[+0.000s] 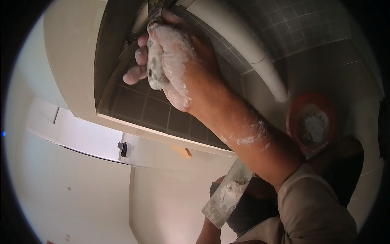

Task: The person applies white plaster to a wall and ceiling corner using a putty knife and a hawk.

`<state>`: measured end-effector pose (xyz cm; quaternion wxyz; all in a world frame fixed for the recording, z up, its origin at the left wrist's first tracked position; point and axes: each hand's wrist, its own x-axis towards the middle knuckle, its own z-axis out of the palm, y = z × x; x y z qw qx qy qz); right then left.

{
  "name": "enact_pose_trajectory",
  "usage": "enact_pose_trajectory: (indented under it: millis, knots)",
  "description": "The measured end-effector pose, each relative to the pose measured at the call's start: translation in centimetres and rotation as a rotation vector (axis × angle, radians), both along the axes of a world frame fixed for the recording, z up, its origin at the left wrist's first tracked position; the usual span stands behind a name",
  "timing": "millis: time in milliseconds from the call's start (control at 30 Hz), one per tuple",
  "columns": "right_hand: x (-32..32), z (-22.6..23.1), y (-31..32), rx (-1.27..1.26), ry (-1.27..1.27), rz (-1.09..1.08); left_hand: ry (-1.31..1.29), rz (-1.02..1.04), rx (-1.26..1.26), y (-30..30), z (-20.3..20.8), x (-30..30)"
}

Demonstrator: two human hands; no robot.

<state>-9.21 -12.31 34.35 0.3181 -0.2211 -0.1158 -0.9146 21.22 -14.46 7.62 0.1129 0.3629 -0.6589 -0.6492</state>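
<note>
My right hand [174, 57], coated in white paste, reaches up at the top left. It grips the pale, crusted handle of a putty knife [154, 65], with some fingers loosely extended past the handle. The metal blade [154, 9] points up against a dark edge and is partly cut off by the picture's top. Low in the view, a rectangular plastering trowel [229, 193] carries a smear of white paste [232, 194] above my lap. My left forearm [209, 232] rises to this trowel; the trowel hides most of the left hand and its fingers.
A red bucket [291, 118] with white paste inside stands on the floor at right. A thick white pipe [243, 42] runs down beside grey tiled walls [300, 24]. At left is a pale wall edge [69, 53] next to a dark-tiled recess [150, 112]. A small black object [123, 149] sits beyond.
</note>
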Motion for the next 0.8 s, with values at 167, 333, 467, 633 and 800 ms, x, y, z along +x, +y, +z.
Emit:
enact_pose_trajectory:
  millis: [167, 333, 467, 633, 800]
  knots:
    - [-0.5, 2.1, 1.0, 0.025, 0.019, -0.046, 0.059, 0.085, -0.024, 2.4, 2.6, -2.2]
    - [1.6, 1.4, 1.0, -0.014, 0.091, 0.011, 0.027, 0.171, 0.171, 2.4, 2.3, -1.2]
    - [3.0, -1.2, 2.5, 0.080, 0.178, 0.034, -0.013, 0.265, 0.199, 3.7, 2.9, -1.3]
    - [3.7, -5.2, 3.8, 0.390, 0.211, -0.117, 0.233, 0.339, 0.299, 3.0, -0.2, -0.6]
    - [3.8, -13.9, 9.7, 0.751, 0.594, -0.404, 0.284, 0.355, 0.543, 1.4, -0.1, 0.4]
